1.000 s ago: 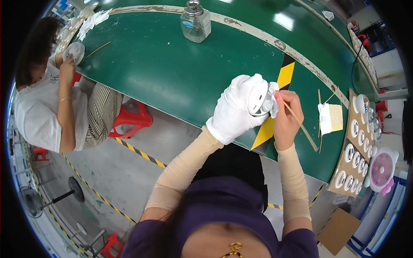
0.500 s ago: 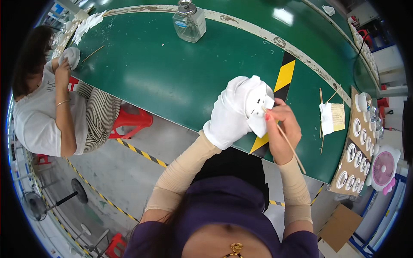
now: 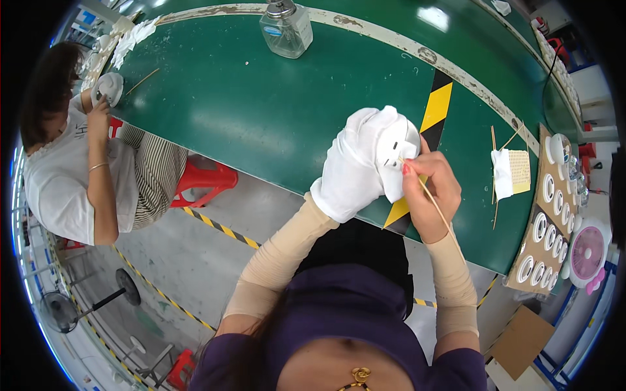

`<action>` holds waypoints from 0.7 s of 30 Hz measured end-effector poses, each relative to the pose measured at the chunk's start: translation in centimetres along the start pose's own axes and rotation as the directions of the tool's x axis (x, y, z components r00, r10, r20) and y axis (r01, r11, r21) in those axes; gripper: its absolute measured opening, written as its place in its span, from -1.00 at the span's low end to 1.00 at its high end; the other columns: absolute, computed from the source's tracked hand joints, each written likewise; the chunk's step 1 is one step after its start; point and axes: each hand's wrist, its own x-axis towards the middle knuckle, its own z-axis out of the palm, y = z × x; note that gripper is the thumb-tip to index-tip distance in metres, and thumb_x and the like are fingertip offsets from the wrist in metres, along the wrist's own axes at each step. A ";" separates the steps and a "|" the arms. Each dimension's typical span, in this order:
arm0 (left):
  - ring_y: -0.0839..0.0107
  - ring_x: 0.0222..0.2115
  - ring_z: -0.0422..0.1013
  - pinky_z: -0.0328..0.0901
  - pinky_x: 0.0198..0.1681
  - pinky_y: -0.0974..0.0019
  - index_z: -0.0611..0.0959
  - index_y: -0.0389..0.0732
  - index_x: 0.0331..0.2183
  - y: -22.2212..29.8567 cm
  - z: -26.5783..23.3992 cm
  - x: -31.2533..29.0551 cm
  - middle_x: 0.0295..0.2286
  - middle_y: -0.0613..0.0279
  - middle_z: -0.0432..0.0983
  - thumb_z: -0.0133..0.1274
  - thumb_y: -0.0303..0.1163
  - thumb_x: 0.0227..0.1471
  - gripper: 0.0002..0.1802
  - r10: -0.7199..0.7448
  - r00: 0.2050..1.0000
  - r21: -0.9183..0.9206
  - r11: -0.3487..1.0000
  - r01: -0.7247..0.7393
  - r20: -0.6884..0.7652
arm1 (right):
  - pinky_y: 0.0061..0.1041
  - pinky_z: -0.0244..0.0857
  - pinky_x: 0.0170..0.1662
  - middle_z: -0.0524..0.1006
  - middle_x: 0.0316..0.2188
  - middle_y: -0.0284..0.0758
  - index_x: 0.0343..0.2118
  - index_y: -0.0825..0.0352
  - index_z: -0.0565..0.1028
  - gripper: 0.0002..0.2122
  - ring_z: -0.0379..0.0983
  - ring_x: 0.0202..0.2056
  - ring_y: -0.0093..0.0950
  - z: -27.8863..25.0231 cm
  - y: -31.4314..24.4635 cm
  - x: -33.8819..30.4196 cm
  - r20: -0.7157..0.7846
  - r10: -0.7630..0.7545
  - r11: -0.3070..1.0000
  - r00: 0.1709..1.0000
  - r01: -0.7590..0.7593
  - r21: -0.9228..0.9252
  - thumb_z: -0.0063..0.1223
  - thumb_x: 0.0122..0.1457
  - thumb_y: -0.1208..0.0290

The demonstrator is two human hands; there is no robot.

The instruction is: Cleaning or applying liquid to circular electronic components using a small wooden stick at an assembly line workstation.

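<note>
The left hand, in a white glove, is wrapped around a small white rounded part, its fingers mostly hidden behind and under it. The part sits just beyond the left fingertips, with its face, marked by short dark slots, tipped toward the right hand. That hand is bare and pinches a thin wooden stick between thumb and fingers; the stick's tip reaches the face of the part, while its tail slants back over the right wrist. A flap of white cloth hangs below the part, between the two hands.

The part looks light and stiff, probably smooth plastic — easy to mark, and likely slippery in a fabric glove (how much grip the glove gives, I cannot tell). It is best cradled by the rim from behind, leaving the face free. The stick seems light and likely to snap if pressed sideways; a hold close to its tip, as here, should steady it.

Farther right of the right hand lie another white cloth, a dotted yellowish pad and a brown board of white rings. A clear bottle stands well beyond the left hand.
</note>
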 end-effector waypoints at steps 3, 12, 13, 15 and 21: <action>0.04 -0.13 0.37 0.34 -0.10 0.16 0.30 -0.16 0.06 0.2 0.0 0.2 -0.06 -0.02 0.30 0.29 -0.35 -0.23 -0.21 0.041 0.998 0.008 0.999 -0.041 -0.041 | -0.20 0.27 0.09 0.45 -0.53 -0.27 -0.45 0.45 0.43 -0.92 0.38 -0.47 -0.52 0.4 -0.1 0.2 -0.036 0.100 0.994 0.994 -0.098 0.054 0.05 0.01 0.74; -0.03 -0.18 0.39 0.34 -0.12 0.11 0.34 -0.15 0.07 -0.6 -0.1 0.2 -0.07 -0.07 0.31 0.27 -0.35 -0.27 -0.21 0.098 0.995 -0.041 0.994 -0.099 -0.027 | -0.57 0.20 -0.42 0.41 -0.56 -0.32 -0.48 0.40 0.48 -0.92 0.29 -0.53 -0.48 0.6 0.1 -1.1 0.064 -0.045 0.998 0.997 0.048 -0.037 0.13 -0.02 0.70; -0.03 -0.16 0.38 0.34 -0.12 0.11 0.34 -0.15 0.07 -0.8 0.0 0.2 -0.07 -0.07 0.31 0.27 -0.33 -0.26 -0.20 0.094 0.995 -0.022 0.995 -0.095 -0.026 | -0.61 0.14 -0.47 0.38 -0.58 -0.37 -0.48 0.40 0.47 -0.93 0.25 -0.54 -0.57 0.8 0.5 -1.1 0.026 -0.031 0.999 0.999 0.031 -0.009 0.13 0.00 0.69; -0.04 -0.15 0.38 0.33 -0.11 0.11 0.34 -0.15 0.07 -0.6 -0.1 0.2 -0.07 -0.07 0.31 0.27 -0.31 -0.26 -0.20 0.091 0.996 -0.004 0.996 -0.091 -0.023 | -0.65 0.12 -0.47 0.37 -0.59 -0.40 -0.47 0.41 0.46 -0.92 0.24 -0.54 -0.62 0.9 0.2 -1.1 0.008 0.088 0.995 0.996 -0.089 0.047 0.13 0.02 0.68; 0.12 -0.05 0.32 0.28 -0.01 0.23 0.27 -0.18 0.07 -0.3 -0.1 0.2 -0.05 0.06 0.31 0.34 -0.36 -0.26 -0.15 0.074 0.996 0.033 0.997 -0.076 0.058 | -0.78 0.16 -0.41 0.49 -0.48 -0.48 -0.32 0.42 0.45 -0.95 0.30 -0.46 -0.82 0.6 0.7 -0.8 -0.101 0.486 0.805 0.868 -0.400 0.438 0.03 0.18 0.57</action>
